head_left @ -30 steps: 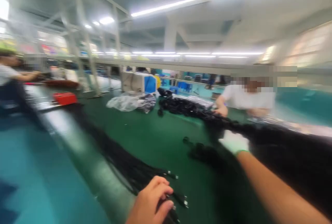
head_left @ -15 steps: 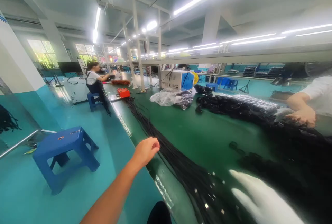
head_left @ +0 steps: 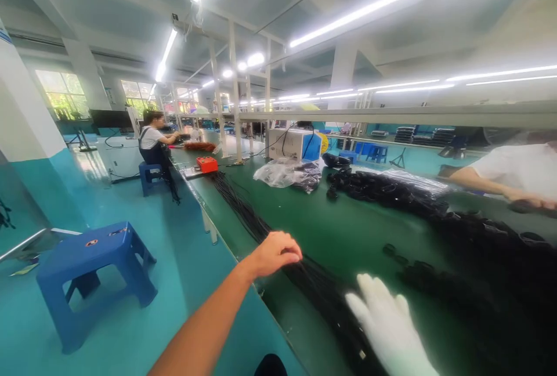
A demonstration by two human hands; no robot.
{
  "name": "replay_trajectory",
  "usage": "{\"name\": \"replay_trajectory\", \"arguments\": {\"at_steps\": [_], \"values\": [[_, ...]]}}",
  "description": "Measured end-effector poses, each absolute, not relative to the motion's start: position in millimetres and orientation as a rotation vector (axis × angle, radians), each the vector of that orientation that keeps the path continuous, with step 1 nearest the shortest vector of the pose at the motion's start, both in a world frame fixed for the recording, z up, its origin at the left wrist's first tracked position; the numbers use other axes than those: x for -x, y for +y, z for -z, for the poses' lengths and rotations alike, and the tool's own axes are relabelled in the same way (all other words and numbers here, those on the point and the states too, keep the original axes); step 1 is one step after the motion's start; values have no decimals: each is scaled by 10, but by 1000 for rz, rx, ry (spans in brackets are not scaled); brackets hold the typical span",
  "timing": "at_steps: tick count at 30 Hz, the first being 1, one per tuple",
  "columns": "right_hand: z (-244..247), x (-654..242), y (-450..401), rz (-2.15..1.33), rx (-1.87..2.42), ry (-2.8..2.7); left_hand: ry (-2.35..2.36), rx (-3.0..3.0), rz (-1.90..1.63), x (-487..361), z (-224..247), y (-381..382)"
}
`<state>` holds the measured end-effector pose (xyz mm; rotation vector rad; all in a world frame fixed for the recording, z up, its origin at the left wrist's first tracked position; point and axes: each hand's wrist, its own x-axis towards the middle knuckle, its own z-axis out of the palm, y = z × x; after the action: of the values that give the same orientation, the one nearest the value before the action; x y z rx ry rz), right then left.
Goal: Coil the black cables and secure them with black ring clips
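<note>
A long bundle of thin black cables (head_left: 243, 208) runs along the green worktable (head_left: 348, 219), with small pale ends showing near the front. Over the bundle is my bare left hand (head_left: 278, 253), its fingers curled and the thumb close against them. Whatever it pinches, if anything, is hidden. My right hand (head_left: 385, 312) wears a white glove and reaches above the front part of the bundle. Its fingers are spread and nothing shows in them; the glove is slightly blurred.
Dark coiled cables (head_left: 387, 190) are piled on the right, where a co-worker's arm (head_left: 487, 181) reaches in. A clear plastic bag (head_left: 278, 173) lies before a white-and-blue machine (head_left: 291, 144). An orange-red box (head_left: 206, 164) stands farther back. A blue stool (head_left: 93, 251) is on the left floor.
My left hand has moved right along the bundle, still curled. My gloved right hand has come up and left over the cables. The co-worker's arm has shifted; the whole view has turned slightly.
</note>
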<state>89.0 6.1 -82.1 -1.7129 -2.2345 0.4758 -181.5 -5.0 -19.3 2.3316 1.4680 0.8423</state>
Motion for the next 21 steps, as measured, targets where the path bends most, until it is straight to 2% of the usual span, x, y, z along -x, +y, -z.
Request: {"name": "replay_trajectory", "arguments": {"at_steps": [3,6,11,14,18,21], "values": [[406,-1093,84,-798,1533,-1745,1362,-2343,-1006,1674,-117,145],[73,-1257,2,-1357,1252,-1529,1291,-2298,-1216,1434,-343,359],[-52,-1421,-252,-2034,687,-1400,1162,-2250,-1362,937,-533,517],[86,-1509,-330,-2303,522,-1185,1183,-2470,-1121,607,-507,322],[297,-1612,-396,-2441,355,-904,926,-2585,-611,231,-373,-34],[353,-1650,-438,-2492,302,-841,862,-2552,-541,46,-344,-98]]}}
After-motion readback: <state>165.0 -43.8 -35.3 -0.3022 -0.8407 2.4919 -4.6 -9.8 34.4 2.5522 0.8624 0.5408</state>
